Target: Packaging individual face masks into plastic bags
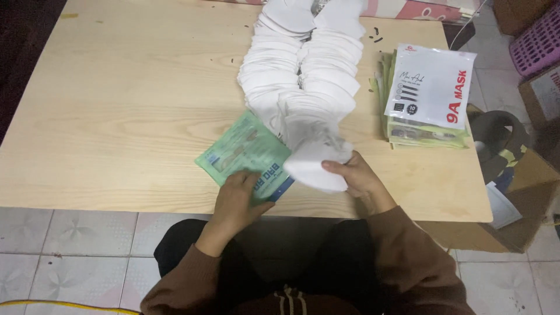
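Pale wood makes up the table (116, 116), and everything is placed here from its near edge, the one closest to the person. Furthest left of the things on it, a green pouch (245, 153) lies flat just inside that edge, turned at a slant. The left hand (238, 195) rests on the pouch's near corner, fingers curled over it and pressing it down, thumb towards the edge. Just right of the pouch, a small stack of white masks (315, 166) hangs over the near edge, and the right hand (359, 178) is clamped on it, thumb on top and fingers underneath. The two hands are apart, each on its own thing, with the pouch and the held masks touching between them. Behind the held masks, two long overlapping rows of masks (303, 64) run away from the near edge to the far edge. Right of those rows, near the table's right side, sits a pile of packets (429, 93), green ones underneath and a white one on top. Beyond the right side, off the table, stands a cardboard box (525, 192) on the tiled floor (76, 233)
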